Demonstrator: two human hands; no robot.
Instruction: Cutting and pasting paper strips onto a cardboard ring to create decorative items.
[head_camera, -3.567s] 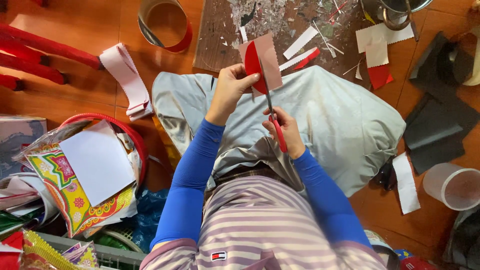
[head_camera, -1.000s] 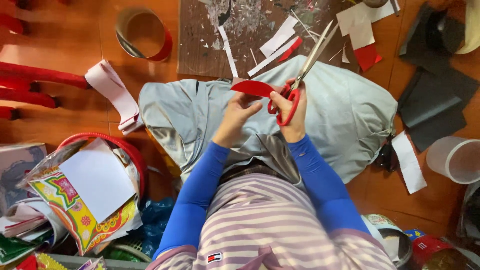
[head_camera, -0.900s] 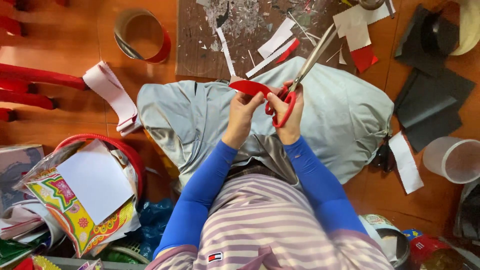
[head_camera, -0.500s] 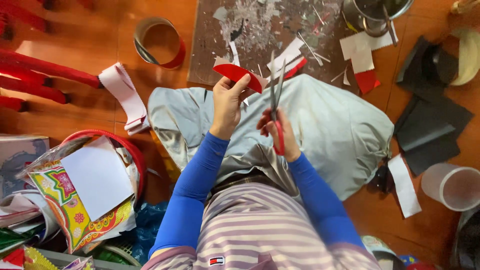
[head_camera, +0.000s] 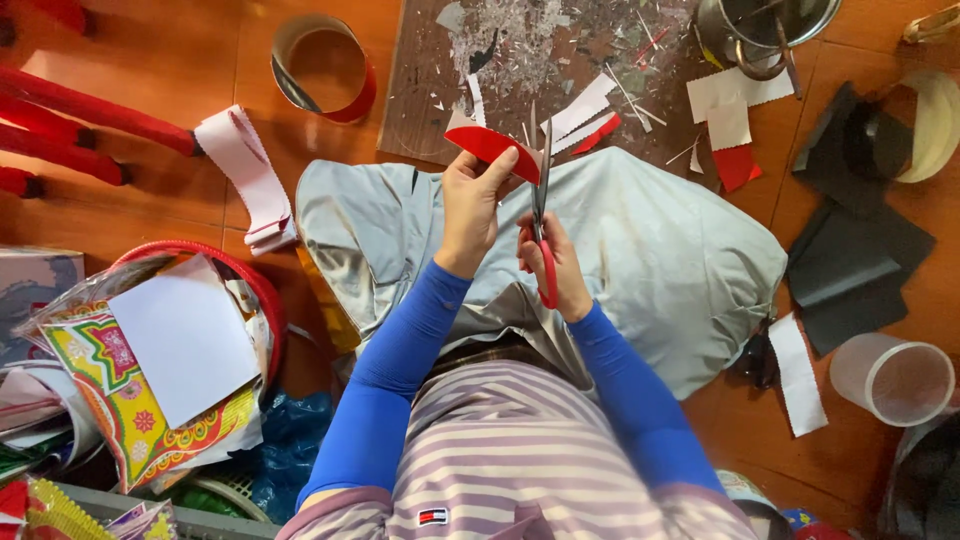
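My left hand (head_camera: 472, 205) pinches a curved piece of red paper (head_camera: 490, 148) out in front of me. My right hand (head_camera: 556, 262) grips red-handled scissors (head_camera: 541, 200), the blades pointing away from me and meeting the right edge of the red paper. Both hands hover over my lap, which is covered by grey trousers (head_camera: 640, 250). Blue sleeves cover my forearms.
A dark board (head_camera: 540, 50) littered with paper scraps lies ahead. A red-rimmed ring (head_camera: 322, 62) and a folded pink strip (head_camera: 245, 175) lie to the left, a red basket of paper sheets (head_camera: 190, 330) at lower left. Black sheets (head_camera: 860, 260), a clear cup (head_camera: 892, 378) and a metal pot (head_camera: 765, 25) are on the right.
The scissors have swung from pointing up-right to pointing straight ahead. The red paper has been turned in my left hand and both hands have shifted slightly left.
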